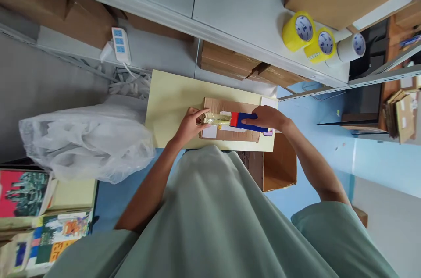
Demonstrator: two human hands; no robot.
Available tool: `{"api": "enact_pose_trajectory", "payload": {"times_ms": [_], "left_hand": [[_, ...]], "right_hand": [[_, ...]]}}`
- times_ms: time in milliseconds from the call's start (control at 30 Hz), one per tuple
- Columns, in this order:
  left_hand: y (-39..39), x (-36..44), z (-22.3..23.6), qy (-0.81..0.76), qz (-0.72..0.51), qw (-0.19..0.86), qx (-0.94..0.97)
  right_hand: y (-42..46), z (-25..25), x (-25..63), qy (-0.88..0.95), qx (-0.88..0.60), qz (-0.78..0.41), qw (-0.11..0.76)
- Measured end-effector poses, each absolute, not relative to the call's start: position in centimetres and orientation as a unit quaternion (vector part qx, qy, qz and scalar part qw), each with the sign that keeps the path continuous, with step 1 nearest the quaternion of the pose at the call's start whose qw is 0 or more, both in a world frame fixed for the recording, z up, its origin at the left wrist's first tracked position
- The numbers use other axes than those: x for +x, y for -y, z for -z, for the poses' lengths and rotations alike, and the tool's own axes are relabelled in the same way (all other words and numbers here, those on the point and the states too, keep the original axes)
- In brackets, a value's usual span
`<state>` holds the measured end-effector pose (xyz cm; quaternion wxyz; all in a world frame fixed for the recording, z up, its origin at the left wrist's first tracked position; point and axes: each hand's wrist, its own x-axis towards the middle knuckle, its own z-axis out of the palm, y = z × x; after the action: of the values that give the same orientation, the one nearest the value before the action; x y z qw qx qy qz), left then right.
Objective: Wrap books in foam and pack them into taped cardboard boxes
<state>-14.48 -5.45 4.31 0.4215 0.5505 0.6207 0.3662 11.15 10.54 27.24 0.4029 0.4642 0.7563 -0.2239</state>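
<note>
My left hand (pixel 190 125) pinches the left end of a narrow brown package (pixel 208 118) covered with shiny, yellowish clear tape. My right hand (pixel 268 118) is closed around a blue and red tape dispenser (pixel 241 121). A shiny strip of packing tape (pixel 220 119) runs between the red end of the dispenser and the package. Under both lies a flat cardboard piece (pixel 230 136) with white labels on it. The cardboard rests on a pale yellow board (pixel 171 98). My right fingers partly cover the dispenser.
A grey shelf (pixel 237 10) above the board bears yellow tape rolls (pixel 297 31) and boxes. A white power strip (pixel 121 45) sits at the back left. A translucent plastic bag (pixel 88 142) bulges left of the board. An open cardboard box (pixel 279 164) stands below the board's right end.
</note>
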Motion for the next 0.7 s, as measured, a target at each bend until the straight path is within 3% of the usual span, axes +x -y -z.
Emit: {"api": "enact_pose_trajectory", "payload": {"times_ms": [300,533,700], "left_hand": [[5.7,-14.2,-6.4,-0.673,-0.357,0.447,0.469],[5.3,-8.5,-4.8,-0.827,-0.37,0.225,0.358],[5.6,-7.9,-3.1,-0.845,-0.334,0.152,0.39]], "right_hand": [[-10.7,-22.7,12.0,-0.797,0.423,0.23,0.364],[-10.4,-20.9,12.9,-0.819,0.402,0.251,0.324],[-10.7,-20.8,13.6,-0.828,0.378,0.281,0.305]]}}
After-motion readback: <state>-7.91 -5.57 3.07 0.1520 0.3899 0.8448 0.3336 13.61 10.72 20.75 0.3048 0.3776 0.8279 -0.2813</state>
